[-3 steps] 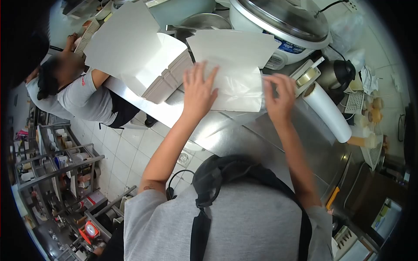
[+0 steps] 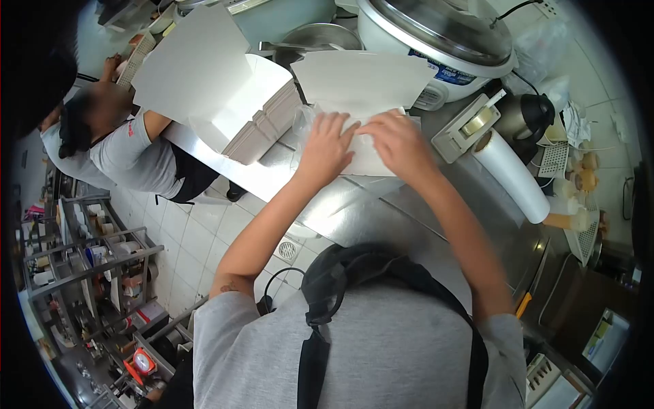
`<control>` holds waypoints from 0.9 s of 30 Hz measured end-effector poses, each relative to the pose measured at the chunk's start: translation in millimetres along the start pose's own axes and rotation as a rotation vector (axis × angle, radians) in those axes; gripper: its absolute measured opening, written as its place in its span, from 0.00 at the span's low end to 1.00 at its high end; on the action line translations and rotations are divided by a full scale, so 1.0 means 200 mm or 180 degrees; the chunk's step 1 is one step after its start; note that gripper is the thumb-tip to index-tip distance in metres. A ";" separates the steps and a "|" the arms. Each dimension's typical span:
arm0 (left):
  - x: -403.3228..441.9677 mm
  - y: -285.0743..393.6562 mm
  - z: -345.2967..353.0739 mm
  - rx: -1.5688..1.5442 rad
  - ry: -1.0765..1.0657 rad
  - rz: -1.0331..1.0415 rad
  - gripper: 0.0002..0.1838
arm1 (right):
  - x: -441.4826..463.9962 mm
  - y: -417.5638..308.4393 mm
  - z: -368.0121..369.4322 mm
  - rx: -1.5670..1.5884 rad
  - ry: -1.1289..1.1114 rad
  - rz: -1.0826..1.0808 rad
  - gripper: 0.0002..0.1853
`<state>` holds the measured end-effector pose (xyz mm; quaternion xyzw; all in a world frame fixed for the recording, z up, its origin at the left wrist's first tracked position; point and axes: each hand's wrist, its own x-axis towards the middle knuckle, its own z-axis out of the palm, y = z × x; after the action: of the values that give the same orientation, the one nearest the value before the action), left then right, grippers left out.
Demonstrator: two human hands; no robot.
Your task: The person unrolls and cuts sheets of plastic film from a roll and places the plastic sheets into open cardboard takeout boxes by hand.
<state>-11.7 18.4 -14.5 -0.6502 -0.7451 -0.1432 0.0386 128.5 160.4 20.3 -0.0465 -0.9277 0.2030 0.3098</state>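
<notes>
A white box (image 2: 368,78) lies with its lid folded back, and a clear plastic sheet (image 2: 304,121) spreads over it, showing past its left side. My left hand (image 2: 330,148) rests on the sheet inside the box, fingers spread. Beside it, my right hand (image 2: 396,144) is also on the sheet, its fingers apart and nearly touching the left fingertips. Left of my hands stands a stack of open white boxes (image 2: 262,123) with a raised lid.
A large rice cooker (image 2: 436,41), a tape dispenser (image 2: 470,128), a white roll (image 2: 511,177) and a dark kettle (image 2: 524,116) stand to the right. A metal bowl (image 2: 327,34) is behind. At the left, a co-worker (image 2: 136,150) reaches toward a basket.
My right hand has moved left to the middle of the box, beside my left hand. My left hand has shifted slightly right and down. Plastic now shows at the box's left side.
</notes>
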 end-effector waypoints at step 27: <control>-0.48 -0.24 0.05 0.0564 -0.0074 0.0697 0.30 | -0.58 0.31 -0.23 -0.0683 -0.1497 -0.0736 0.30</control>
<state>-43.8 -75.4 -55.6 -0.7234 -0.6798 -0.0643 0.1026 246.5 209.3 -35.5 0.0755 -0.9894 0.0722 0.1004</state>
